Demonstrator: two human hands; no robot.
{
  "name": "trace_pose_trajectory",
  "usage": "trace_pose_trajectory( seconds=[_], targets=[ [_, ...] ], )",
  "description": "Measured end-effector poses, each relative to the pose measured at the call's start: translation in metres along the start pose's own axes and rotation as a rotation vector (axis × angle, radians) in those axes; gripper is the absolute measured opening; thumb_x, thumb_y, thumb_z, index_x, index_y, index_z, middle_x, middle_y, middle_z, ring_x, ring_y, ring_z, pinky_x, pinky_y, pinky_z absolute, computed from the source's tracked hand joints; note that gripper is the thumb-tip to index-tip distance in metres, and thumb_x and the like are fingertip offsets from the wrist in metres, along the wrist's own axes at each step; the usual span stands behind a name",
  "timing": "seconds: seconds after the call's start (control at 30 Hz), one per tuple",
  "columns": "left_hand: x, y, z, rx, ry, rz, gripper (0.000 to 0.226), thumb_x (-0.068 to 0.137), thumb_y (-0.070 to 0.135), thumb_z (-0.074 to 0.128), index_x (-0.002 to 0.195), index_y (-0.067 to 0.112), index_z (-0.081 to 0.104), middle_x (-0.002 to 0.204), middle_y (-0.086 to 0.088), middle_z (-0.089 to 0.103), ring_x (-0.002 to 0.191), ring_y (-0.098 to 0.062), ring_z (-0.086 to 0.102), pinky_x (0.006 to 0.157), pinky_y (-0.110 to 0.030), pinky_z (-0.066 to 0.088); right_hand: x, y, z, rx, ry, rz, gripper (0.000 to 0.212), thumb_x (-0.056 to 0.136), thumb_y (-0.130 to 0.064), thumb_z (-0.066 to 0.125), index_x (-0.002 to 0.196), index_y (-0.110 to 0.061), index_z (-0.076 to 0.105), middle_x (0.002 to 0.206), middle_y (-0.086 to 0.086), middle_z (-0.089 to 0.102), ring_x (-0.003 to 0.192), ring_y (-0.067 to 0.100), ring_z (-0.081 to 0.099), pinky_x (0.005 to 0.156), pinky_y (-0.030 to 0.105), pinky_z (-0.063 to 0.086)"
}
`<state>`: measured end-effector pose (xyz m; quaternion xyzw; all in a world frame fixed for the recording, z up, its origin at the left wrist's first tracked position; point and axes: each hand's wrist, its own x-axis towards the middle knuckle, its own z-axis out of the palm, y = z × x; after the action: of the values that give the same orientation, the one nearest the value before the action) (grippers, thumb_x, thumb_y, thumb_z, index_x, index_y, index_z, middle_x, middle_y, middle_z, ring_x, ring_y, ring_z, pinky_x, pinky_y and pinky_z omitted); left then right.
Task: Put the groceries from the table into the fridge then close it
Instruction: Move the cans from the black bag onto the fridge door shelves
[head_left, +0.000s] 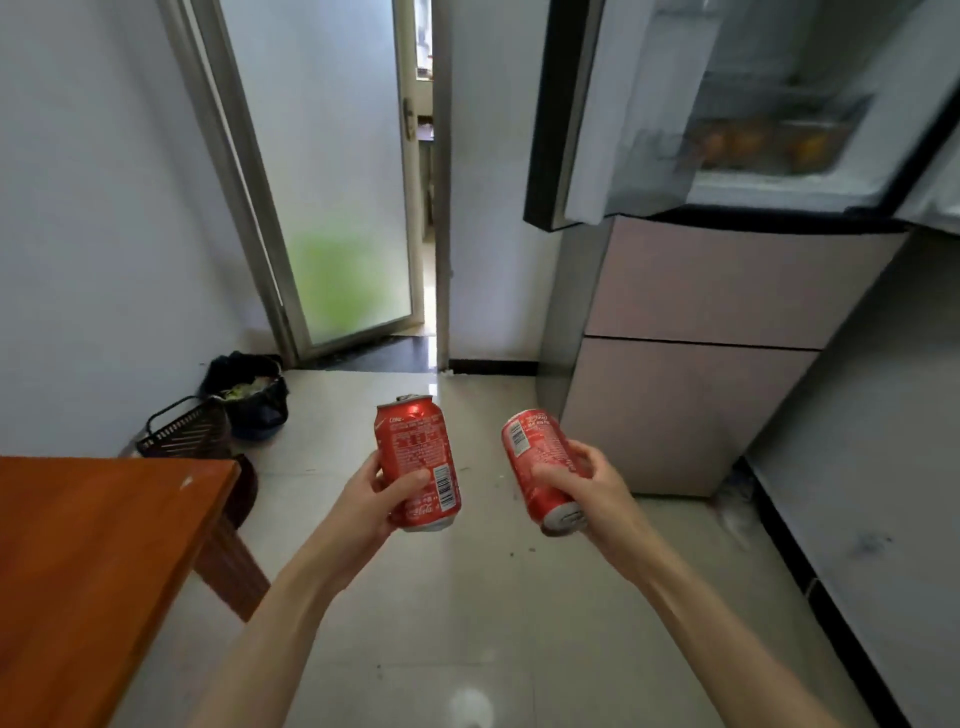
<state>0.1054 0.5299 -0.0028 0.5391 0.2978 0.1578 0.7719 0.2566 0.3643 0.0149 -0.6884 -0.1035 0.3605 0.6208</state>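
My left hand (374, 499) grips a red cola can (418, 457), held nearly upright over the floor. My right hand (587, 483) grips a second red cola can (535, 462), tilted with its base toward me. The fridge (691, 364) stands at the right, its upper door (571, 114) swung open. Inside, blurred orange items (753, 143) lie in a clear bin on a shelf. The wooden table (88, 561) sits at the lower left; the part of its top that shows is bare.
A black basket (187, 428) and a dark bag of waste (249, 395) sit on the floor by the left wall. A frosted glass door (332, 171) stands ajar straight ahead. A wall with a dark skirting (831, 597) runs along the right.
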Motion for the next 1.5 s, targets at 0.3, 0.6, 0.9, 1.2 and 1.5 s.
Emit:
trace_pose_trajectory(
  seconds=[0.3,0.6,0.9,1.2,1.5],
  targets=[
    [0.092,0.039,0.152,0.309,-0.076,0.161,0.078,0.062,0.036,0.075,0.130,0.018,0.043,0.120,-0.005,0.059,0.109,-0.022,0.058,0.096,-0.044,0.048,0.047,-0.084,-0.134,-0.487,0.361,-0.398,0.065,0.071,-0.029,0.076,0.129,-0.026,0.046,0.118,0.001,0.043,0.090,0.011,0.053,0.066,0.023,0.053],
    [0.208,0.100,0.252,0.386,0.009,0.422,0.068,0.076,0.022,0.072,0.135,0.016,0.036,0.129,-0.007,0.054,0.113,-0.020,0.054,0.097,-0.039,0.046,0.154,-0.188,-0.208,-0.267,0.466,-0.703,0.062,0.074,-0.026,0.075,0.122,-0.027,0.036,0.098,-0.019,0.042,0.090,0.011,0.057,0.086,0.031,0.053],
    [0.312,0.197,0.327,0.453,0.124,0.745,0.074,0.072,0.025,0.078,0.132,0.023,0.034,0.113,0.012,0.051,0.093,0.004,0.053,0.074,-0.012,0.041,0.264,-0.314,-0.248,-0.062,0.383,-0.862,0.070,0.079,-0.028,0.071,0.133,-0.027,0.027,0.110,-0.005,0.045,0.099,0.012,0.056,0.085,0.030,0.052],
    [0.370,0.243,0.376,0.684,0.499,0.903,0.076,0.060,0.026,0.080,0.124,0.013,0.040,0.117,-0.001,0.050,0.098,-0.012,0.054,0.079,-0.025,0.045,0.349,-0.370,-0.253,-0.161,0.244,-0.932,0.083,0.075,-0.023,0.076,0.141,-0.021,0.025,0.120,-0.010,0.040,0.107,0.007,0.051,0.095,0.026,0.044],
    [0.402,0.242,0.393,0.951,0.640,0.593,0.071,0.064,0.029,0.077,0.120,0.010,0.038,0.112,-0.010,0.062,0.101,-0.032,0.061,0.085,-0.041,0.050,0.410,-0.385,-0.266,-0.539,-0.029,-0.989,0.076,0.070,-0.025,0.078,0.136,-0.015,0.040,0.121,-0.001,0.057,0.107,0.010,0.053,0.084,0.013,0.035]
  ],
)
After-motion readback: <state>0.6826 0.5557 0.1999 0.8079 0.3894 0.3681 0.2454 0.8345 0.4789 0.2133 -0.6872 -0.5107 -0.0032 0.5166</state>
